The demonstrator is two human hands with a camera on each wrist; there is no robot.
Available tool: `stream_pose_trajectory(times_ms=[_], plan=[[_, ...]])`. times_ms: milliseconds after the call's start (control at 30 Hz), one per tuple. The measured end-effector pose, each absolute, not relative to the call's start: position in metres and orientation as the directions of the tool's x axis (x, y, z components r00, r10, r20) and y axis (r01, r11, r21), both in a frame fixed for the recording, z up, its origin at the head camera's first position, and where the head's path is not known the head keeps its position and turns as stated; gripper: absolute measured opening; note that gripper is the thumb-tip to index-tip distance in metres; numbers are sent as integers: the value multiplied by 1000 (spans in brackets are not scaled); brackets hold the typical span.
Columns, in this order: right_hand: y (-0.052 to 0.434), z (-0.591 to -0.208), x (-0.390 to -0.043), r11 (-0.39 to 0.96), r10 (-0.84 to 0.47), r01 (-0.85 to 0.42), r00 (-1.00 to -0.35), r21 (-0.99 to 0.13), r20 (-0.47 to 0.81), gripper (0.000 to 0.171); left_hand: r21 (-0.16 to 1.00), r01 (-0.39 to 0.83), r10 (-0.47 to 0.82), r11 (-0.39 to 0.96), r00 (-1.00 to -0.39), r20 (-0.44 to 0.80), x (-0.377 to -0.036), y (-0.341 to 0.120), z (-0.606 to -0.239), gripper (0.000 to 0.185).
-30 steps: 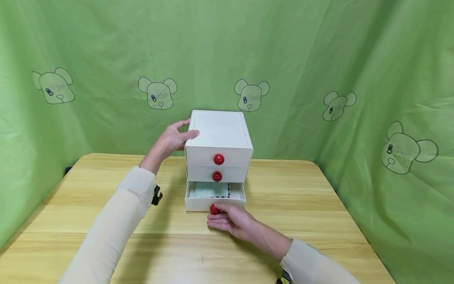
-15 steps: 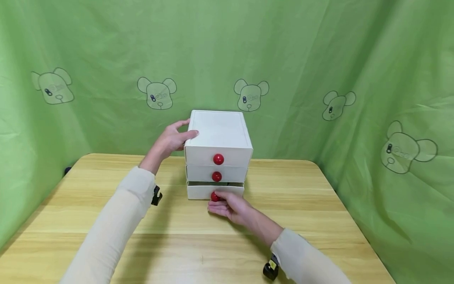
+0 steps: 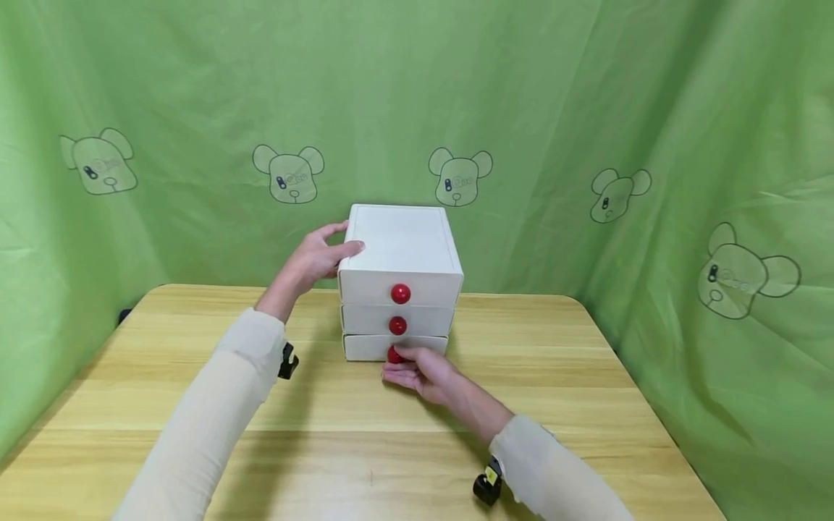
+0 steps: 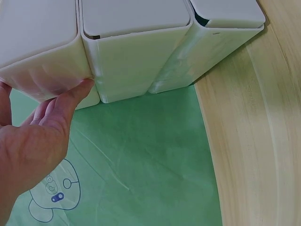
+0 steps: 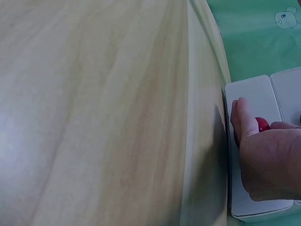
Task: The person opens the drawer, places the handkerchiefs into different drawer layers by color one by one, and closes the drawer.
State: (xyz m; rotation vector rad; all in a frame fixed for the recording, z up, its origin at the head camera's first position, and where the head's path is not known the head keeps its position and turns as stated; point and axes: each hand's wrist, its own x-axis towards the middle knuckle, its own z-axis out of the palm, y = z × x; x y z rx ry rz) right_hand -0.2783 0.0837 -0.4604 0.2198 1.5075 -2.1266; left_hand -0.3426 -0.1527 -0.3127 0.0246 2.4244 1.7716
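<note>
A white three-drawer cabinet [image 3: 399, 246] stands at the back middle of the wooden table [image 3: 195, 405]; all its drawers sit flush. Each drawer front has a red knob: top [image 3: 400, 294], middle [image 3: 397, 325], bottom [image 3: 394, 354]. My left hand [image 3: 323, 253] rests against the cabinet's upper left corner, thumb on the top edge. In the left wrist view the thumb [image 4: 77, 92] presses the cabinet [image 4: 136, 66]. My right hand [image 3: 409, 367] pinches the bottom knob. The right wrist view shows the thumb [image 5: 242, 117] beside that knob [image 5: 262, 125] on the drawer front [image 5: 249, 94].
A green cloth with bear prints [image 3: 586, 108] hangs behind and along both sides of the table. Bare tabletop lies left, right and in front of the cabinet. Small black cameras sit on both wrists [image 3: 287, 359] [image 3: 487, 486].
The bottom drawer, pulled out a second ago with a patterned item inside, has slid fully in under my right hand. The left hand has stayed on the cabinet.
</note>
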Motion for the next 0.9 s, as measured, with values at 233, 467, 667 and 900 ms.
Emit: stream_pose_trajectory(times_ms=[233, 467, 667, 900], plan=[[85, -461, -285, -263, -326, 505, -848, -822, -418, 38, 949, -58, 96, 311, -991, -92, -344, -153, -313, 80], [86, -463, -289, -280, -305, 516, -848, -810, -434, 40, 950, -66, 99, 307, -990, -101, -344, -149, -312, 80], [87, -466, -289, -278, -290, 500, -858, -820, -424, 39, 947, -64, 102, 316, -990, -101, -343, -148, -312, 81], [86, -467, -287, -195, -309, 455, -869, -869, -386, 36, 938, -47, 95, 344, -992, -84, -339, -147, -315, 79]])
